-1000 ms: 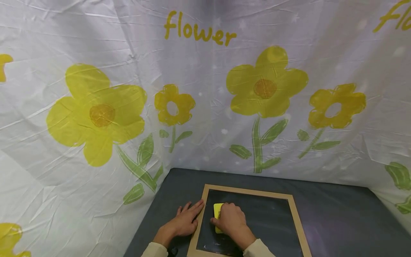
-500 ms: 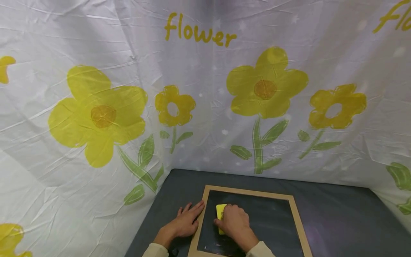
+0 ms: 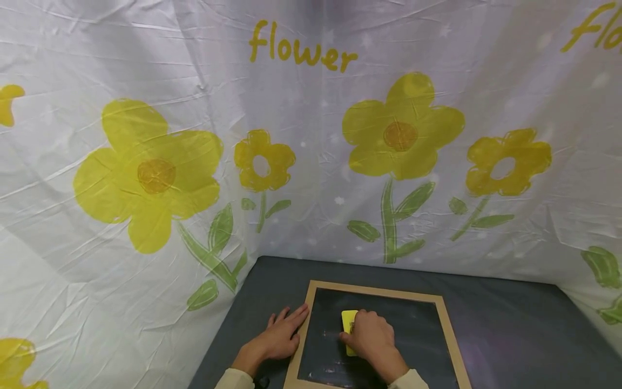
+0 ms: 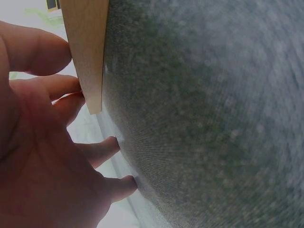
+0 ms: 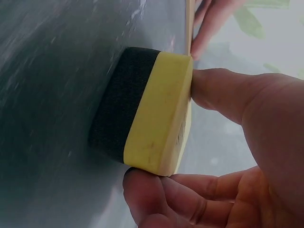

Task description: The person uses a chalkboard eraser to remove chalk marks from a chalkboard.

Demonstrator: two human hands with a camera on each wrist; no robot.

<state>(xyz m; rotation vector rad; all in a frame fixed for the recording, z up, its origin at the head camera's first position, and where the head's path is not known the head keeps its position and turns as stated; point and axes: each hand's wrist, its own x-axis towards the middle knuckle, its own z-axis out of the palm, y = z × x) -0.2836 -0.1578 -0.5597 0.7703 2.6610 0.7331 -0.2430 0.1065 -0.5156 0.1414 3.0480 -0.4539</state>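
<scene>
Head view: eraser sits on the chalkboard, left of centre.
Right hand: pinches the eraser's yellow sides.
Left hand: flat, fingers straight, steadying the wooden frame.
Handling: probably light, felt underside soft; grip the stiffer yellow back.

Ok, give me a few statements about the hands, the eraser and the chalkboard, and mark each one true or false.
1. The right hand grips a yellow eraser with a black pad. True.
2. The eraser lies on the grey table, off the chalkboard. False: it sits on the dark board surface, inside the wooden frame.
3. The left hand rests flat at the frame's left edge. True.
4. The left hand holds a piece of chalk. False: it holds nothing; its fingers lie against the frame and table.
5. The cloth backdrop shows red roses. False: it shows yellow flowers and the word flower.
</scene>
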